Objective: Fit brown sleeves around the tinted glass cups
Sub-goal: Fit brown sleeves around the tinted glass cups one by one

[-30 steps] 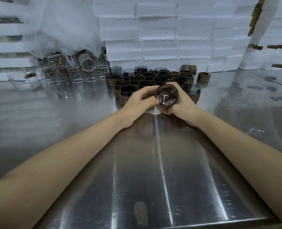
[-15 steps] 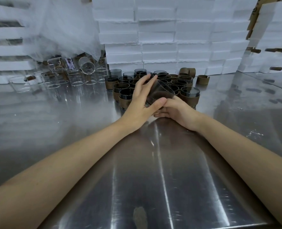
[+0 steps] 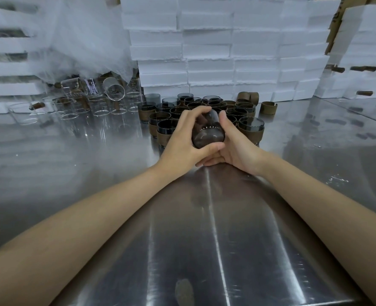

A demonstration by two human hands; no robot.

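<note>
Currently clamping left grip and right grip around the tinted glass cup, tipped sideways just before the sleeved cups. Possibly risking slippage on smooth glass, toppling those neighbours.

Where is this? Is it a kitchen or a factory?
Probably a small factory or packing workshop, not a kitchen: white foam boxes are stacked along the back, and many sleeved tinted cups and clear glasses crowd a steel table.
</note>
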